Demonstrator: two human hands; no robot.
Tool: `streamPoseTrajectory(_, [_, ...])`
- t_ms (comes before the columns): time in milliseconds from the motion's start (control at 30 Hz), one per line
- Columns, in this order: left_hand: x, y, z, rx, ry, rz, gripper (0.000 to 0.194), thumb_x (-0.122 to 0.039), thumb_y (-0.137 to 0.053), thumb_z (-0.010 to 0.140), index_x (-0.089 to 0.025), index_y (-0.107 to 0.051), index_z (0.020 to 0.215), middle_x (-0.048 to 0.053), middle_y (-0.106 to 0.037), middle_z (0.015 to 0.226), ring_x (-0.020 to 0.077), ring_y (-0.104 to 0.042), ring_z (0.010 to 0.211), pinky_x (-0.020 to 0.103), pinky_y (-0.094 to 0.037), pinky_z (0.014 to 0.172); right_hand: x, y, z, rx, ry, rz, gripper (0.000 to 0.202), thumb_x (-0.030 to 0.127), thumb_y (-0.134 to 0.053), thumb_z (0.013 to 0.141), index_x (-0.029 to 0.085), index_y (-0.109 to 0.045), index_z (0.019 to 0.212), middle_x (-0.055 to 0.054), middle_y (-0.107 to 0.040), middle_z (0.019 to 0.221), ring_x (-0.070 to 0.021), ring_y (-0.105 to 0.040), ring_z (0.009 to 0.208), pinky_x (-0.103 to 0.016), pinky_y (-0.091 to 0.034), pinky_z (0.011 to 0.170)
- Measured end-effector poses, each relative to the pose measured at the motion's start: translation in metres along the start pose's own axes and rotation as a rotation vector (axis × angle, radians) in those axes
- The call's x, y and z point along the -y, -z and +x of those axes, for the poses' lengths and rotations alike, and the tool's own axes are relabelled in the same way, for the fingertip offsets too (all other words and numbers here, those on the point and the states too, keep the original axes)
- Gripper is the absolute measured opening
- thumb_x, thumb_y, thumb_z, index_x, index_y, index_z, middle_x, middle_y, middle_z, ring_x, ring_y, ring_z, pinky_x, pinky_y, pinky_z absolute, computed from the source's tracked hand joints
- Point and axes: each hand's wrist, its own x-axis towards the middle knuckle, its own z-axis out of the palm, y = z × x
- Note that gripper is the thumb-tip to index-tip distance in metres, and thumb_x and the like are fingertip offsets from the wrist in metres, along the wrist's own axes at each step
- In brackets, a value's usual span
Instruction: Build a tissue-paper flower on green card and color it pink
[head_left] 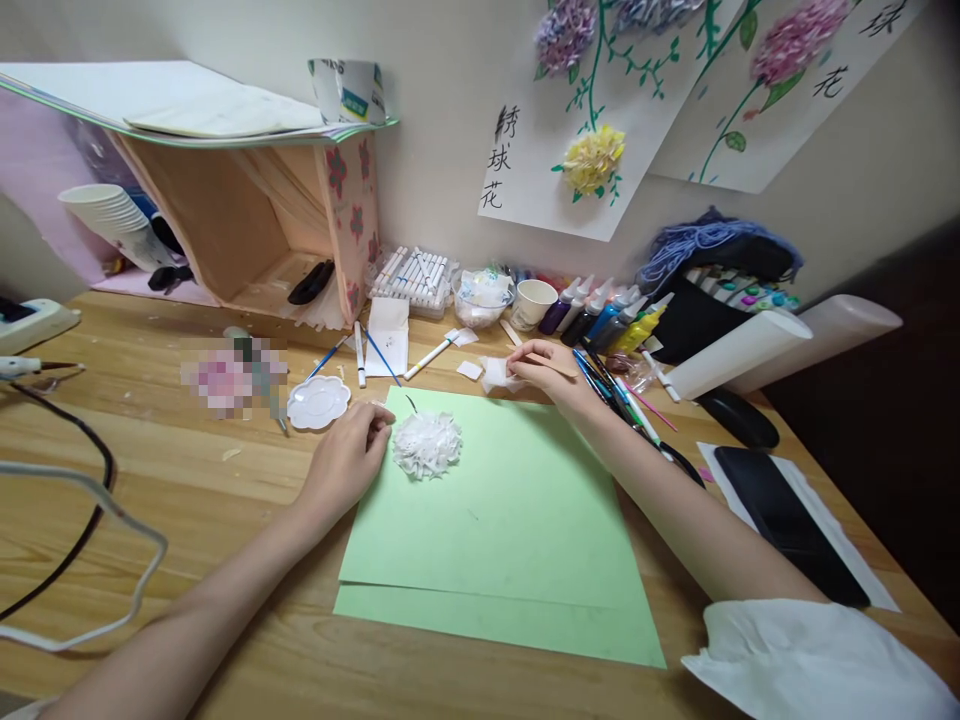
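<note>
My left hand rests at the left edge of a light green sheet of paper, its fingers loosely curled with nothing visible in them. Close to those fingertips a white ruffled paper flower lies on the sheet, a short dark stroke above it. Beyond the sheet's far edge, my right hand has a flat wooden stick tucked in its fingers. The fingertips touch a small stack of white tissue squares; whether they pinch a piece is hidden. Another white square lies beside the stack.
A white palette, brushes and markers lie left of and behind the sheet. Paint bottles, a paper cup and a marker box line the wall. Pens lie under my right forearm; a phone is at right. Cables cross the left.
</note>
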Motion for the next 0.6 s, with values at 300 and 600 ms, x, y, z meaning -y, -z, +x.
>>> streamPoseTrajectory(300, [-0.003, -0.001, 0.000, -0.017, 0.028, -0.005, 0.016, -0.024, -0.042, 0.085, -0.019, -0.055, 0.092, 0.004, -0.060, 0.088, 0.0188, -0.057, 0.081, 0.031, -0.042, 0.071, 0.019, -0.011, -0.022, 0.110, 0.046, -0.079, 0.016, 0.030, -0.065, 0.072, 0.018, -0.057, 0.078, -0.005, -0.067, 0.084, -0.0181, -0.062, 0.073, -0.029, -0.047, 0.066])
streamPoseTrajectory(600, [-0.003, -0.001, -0.001, -0.015, 0.022, -0.018, 0.015, -0.023, -0.042, 0.084, -0.019, -0.055, 0.091, 0.003, -0.059, 0.088, 0.0187, -0.056, 0.084, 0.030, -0.042, 0.072, 0.031, -0.028, -0.036, 0.267, 0.163, -0.274, 0.010, 0.012, -0.057, 0.072, 0.018, -0.049, 0.074, -0.001, -0.060, 0.073, -0.0143, -0.053, 0.065, -0.024, -0.038, 0.062])
